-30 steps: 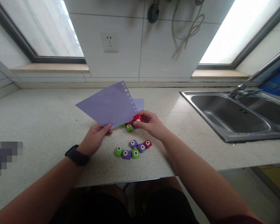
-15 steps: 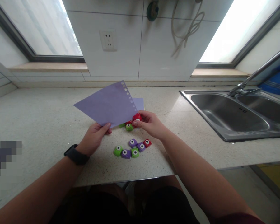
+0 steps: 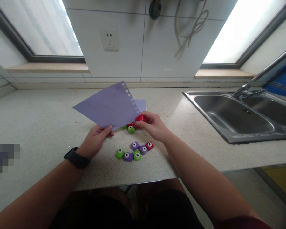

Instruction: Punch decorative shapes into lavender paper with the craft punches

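Observation:
A purple sheet of paper (image 3: 105, 106) is raised over the counter, with a row of small punched shapes along its right edge. My left hand (image 3: 97, 140) pinches its lower edge between thumb and fingers. At the sheet's right corner, my right hand (image 3: 152, 125) is closed around a red craft punch (image 3: 140, 118). Partly behind the paper and hand lie a green punch (image 3: 131, 129) and another red one. Nearer me, several punches rest in a cluster, among them a purple punch (image 3: 128, 156), a green punch (image 3: 119, 153) and a red punch (image 3: 149, 145).
More purple paper (image 3: 141, 104) lies on the counter (image 3: 47, 127) behind the raised sheet. To the right is a steel sink (image 3: 233, 114) with a faucet (image 3: 243, 90). A wall socket (image 3: 109, 40) and a looped cable (image 3: 193, 30) are on the tiled wall.
The thumb of my right hand has shifted slightly on the red punch. Both hands keep their hold, and the sheet stays nearly in place; the whole view drifts slightly left.

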### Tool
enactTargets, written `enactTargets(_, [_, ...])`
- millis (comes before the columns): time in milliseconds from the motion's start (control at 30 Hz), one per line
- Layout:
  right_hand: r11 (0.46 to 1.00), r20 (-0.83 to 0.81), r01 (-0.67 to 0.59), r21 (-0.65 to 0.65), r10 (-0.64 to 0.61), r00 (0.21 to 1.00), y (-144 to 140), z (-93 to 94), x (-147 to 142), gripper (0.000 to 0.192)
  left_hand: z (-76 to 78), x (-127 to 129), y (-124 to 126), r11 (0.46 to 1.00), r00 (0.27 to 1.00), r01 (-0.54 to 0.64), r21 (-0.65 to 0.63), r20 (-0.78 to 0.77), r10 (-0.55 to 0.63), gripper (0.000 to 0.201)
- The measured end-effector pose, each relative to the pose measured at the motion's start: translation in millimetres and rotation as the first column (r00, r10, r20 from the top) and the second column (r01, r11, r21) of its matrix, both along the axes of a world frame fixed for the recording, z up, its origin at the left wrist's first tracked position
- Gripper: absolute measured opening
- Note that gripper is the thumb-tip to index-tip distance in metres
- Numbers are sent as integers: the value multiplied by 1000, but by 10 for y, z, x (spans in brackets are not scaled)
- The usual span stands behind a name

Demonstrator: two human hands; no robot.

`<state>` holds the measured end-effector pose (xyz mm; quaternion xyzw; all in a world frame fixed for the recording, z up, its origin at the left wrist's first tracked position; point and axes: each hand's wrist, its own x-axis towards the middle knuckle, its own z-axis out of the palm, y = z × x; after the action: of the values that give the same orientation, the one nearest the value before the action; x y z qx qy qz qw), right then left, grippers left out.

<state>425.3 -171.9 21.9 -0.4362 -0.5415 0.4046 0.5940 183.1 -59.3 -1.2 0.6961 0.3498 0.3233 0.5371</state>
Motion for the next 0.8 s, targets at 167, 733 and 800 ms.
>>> enactTargets(167, [1000,7,19,-5,-19,1000,-7,22,-8,27,21,6,-9,1000,1000,11,6,-18,-11,34])
enactTargets(733, [1000,5,-7,-10,7,1000,-6,17,-15,32,22,8,-3,999,999,-3,41,-38,5,35])
enactTargets(800, [1000,6,-6,-15,6,1000,-10,22,-15,32,38,13,-14,999,999,-1,40,-38,2,35])
